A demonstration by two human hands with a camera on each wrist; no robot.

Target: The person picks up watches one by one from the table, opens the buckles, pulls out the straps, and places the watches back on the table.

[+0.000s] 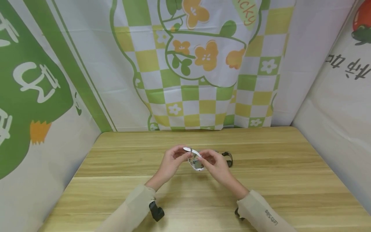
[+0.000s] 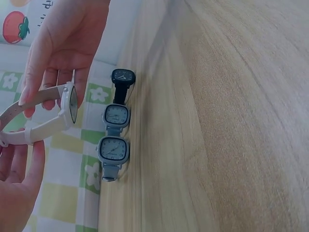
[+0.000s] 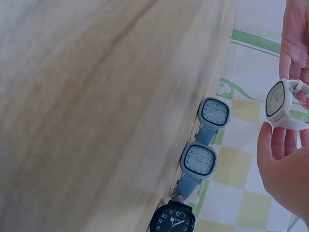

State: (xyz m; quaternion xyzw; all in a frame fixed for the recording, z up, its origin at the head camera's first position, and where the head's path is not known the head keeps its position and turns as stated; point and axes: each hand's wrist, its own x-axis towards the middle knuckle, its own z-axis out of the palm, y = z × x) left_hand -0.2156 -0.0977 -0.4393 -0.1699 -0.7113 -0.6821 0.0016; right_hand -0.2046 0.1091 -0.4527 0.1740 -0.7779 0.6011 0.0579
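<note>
A white watch (image 1: 192,150) with a squarish face is held above the table between both hands, its strap curved into a loop. The left hand (image 1: 170,163) pinches the strap on one side with thumb and fingers. From the other side, the right hand (image 1: 215,163) holds the watch the same way. The watch face (image 3: 276,100) is turned to the side in the right wrist view. Beyond the hands, a black watch (image 2: 123,76) and two watches with blue-grey straps, one in the middle (image 2: 116,115) and one at the end (image 2: 114,149), lie in a row.
The wooden table (image 1: 116,193) reaches back to a checked, flowered cloth (image 1: 200,96). Printed cloths also hang at the left (image 1: 66,154) and right (image 1: 342,129). A black wrist device (image 1: 156,211) sits at the left sleeve.
</note>
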